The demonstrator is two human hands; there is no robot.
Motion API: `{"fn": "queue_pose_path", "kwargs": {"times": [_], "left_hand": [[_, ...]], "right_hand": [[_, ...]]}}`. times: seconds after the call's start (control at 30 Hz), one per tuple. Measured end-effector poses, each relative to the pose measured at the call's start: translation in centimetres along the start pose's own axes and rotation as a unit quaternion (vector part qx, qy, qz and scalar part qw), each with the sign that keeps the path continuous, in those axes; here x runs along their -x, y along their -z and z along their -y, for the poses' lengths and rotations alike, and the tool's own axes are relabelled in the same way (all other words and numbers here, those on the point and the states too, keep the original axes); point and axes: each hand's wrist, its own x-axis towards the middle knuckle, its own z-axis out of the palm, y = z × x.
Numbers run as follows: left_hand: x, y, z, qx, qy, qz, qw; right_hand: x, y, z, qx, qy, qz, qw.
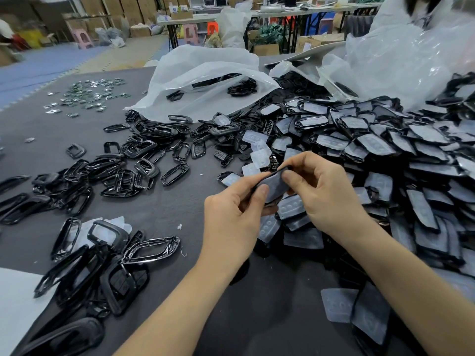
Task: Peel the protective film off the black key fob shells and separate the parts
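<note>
Both hands hold one black key fob shell [274, 185] with a cloudy film on its face, just above the dark table [180, 201] at centre. My left hand [231, 214] grips its lower left end, thumb on top. My right hand [323, 191] pinches its upper right end with thumb and forefinger. A large heap of film-covered shells [411, 155] fills the right side. Bare black frames [133, 163] lie scattered to the left, and more frames and button parts [102, 265] are piled at lower left. Loose clear films [259, 152] lie behind my hands.
An open white plastic bag [205, 80] holding a few black parts lies at the back centre; more clear bags [401, 57] rise at the back right. Small shiny metal pieces [87, 95] are spread at the far left. A white sheet [15, 304] covers the near left corner.
</note>
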Motion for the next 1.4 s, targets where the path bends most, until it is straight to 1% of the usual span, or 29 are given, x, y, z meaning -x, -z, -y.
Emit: {"fn": "queue_pose_path", "kwargs": {"times": [0.13,0.27,0.5,0.67,0.83,1.13,1.3,1.4], "left_hand": [[-0.04,-0.11,-0.35,0.049,0.020,-0.004,0.999],[-0.09,-0.06,-0.66,0.075,0.030,-0.008,0.997],[0.05,-0.07,-0.66,0.049,0.014,-0.003,0.999],[0.05,-0.18,-1.00,0.079,0.018,-0.004,0.997],[-0.04,-0.26,-0.94,0.076,0.027,0.000,0.997],[-0.10,-0.05,-0.44,0.005,-0.011,-0.015,1.000],[-0.01,-0.09,-0.84,0.033,0.009,0.008,0.999],[-0.04,-0.11,-0.94,0.042,0.014,0.004,0.999]], "right_hand": [[-0.07,0.31,-0.06,-0.038,-0.011,-0.002,0.999],[-0.01,0.83,-0.06,-0.144,-0.051,0.025,0.988],[0.08,0.43,0.09,-0.109,-0.029,0.025,0.993],[0.19,0.37,0.16,-0.129,-0.022,0.036,0.991],[0.25,0.25,-0.02,-0.133,-0.028,0.041,0.990],[0.24,0.26,0.00,-0.153,-0.034,0.045,0.987],[0.24,0.48,0.17,-0.162,-0.031,0.043,0.985],[0.28,0.47,0.22,-0.158,-0.023,0.046,0.986]]}}
